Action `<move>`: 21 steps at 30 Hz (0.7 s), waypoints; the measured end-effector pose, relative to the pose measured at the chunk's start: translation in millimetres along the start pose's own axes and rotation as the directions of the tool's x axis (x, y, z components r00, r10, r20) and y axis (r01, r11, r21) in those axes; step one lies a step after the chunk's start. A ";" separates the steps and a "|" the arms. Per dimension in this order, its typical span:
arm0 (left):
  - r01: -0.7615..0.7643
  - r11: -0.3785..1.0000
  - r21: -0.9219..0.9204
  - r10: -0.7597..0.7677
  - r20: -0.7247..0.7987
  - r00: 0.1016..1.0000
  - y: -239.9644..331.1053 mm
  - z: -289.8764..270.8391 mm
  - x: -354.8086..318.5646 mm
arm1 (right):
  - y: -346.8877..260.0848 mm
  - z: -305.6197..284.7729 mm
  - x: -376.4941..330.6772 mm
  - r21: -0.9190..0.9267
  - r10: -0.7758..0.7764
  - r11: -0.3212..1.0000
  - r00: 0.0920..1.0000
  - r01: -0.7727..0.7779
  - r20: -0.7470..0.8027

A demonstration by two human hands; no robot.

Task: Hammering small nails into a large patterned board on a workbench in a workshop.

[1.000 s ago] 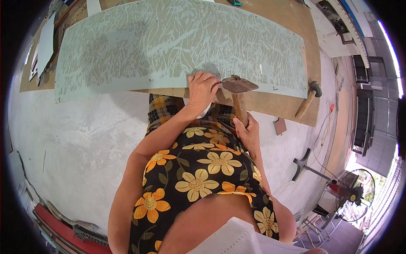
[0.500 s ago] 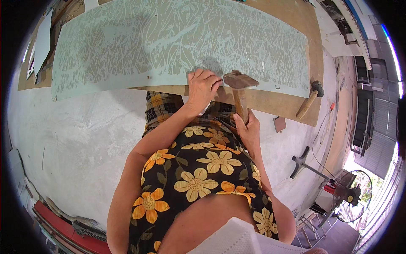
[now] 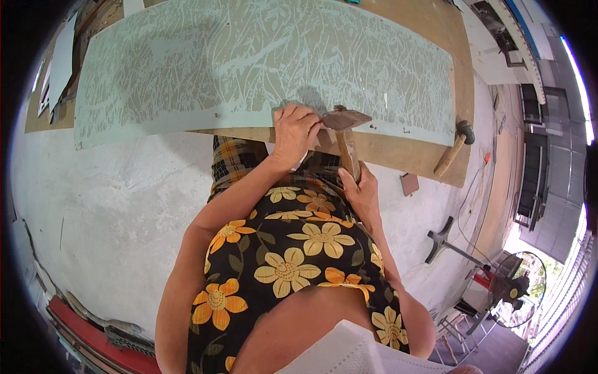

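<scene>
A hammer with a dark metal head point(image 3: 346, 118) and a wooden handle is in my right hand point(image 3: 362, 189), which grips the handle low down. Its head reaches the fingertips of my left hand point(image 3: 293, 133). That hand is closed in a pinch at the near edge of a large pale green sheet point(image 3: 249, 68) with a branch-and-leaf pattern. Whatever is between those fingertips is too small and covered to make out. Small nails or pins stand along the sheet's near edge, one point(image 3: 216, 115) to the left and another point(image 3: 407, 131) to the right.
Under the sheet lies a brown board point(image 3: 430, 156). On its right end rests a mallet point(image 3: 455, 148) with a dark head. A small brown piece point(image 3: 409, 184) lies on the floor point(image 3: 124, 212). A fan point(image 3: 516, 288) stands at the lower right, its cord running toward the board.
The hammer head has come slightly left and down, up against my left fingertips. My right hand has shifted a little left with it. My left hand keeps its pinch.
</scene>
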State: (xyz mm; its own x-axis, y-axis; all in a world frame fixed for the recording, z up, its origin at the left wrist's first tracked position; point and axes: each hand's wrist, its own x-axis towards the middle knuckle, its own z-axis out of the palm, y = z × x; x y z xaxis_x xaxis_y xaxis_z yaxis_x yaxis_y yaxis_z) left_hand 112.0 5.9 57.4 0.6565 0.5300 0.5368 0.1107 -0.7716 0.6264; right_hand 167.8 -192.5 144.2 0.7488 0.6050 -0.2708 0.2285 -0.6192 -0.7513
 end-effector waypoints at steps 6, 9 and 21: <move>0.017 0.999 -0.036 -0.017 -0.012 1.000 0.0 3.5 -1.6 | -4.7 -1.5 -6.0 0.088 0.023 0.996 0.999 -0.019 -0.037; 0.022 1.000 0.003 -0.022 0.015 1.000 0.1 2.7 -2.5 | -5.1 -1.8 -4.3 0.008 -0.007 1.000 0.999 0.007 -0.034; 0.025 0.999 0.026 -0.025 0.025 0.999 -1.2 -1.8 0.6 | 0.4 2.3 1.4 -0.127 -0.058 0.990 0.998 0.057 -0.004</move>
State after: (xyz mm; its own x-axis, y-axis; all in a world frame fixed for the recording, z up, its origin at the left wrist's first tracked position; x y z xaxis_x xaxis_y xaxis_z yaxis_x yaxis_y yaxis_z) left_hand 110.9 7.8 58.0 0.6721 0.5404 0.5063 0.1461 -0.7670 0.6247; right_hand 167.6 -190.7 142.1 0.7368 0.6378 -0.2242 0.3479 -0.6421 -0.6831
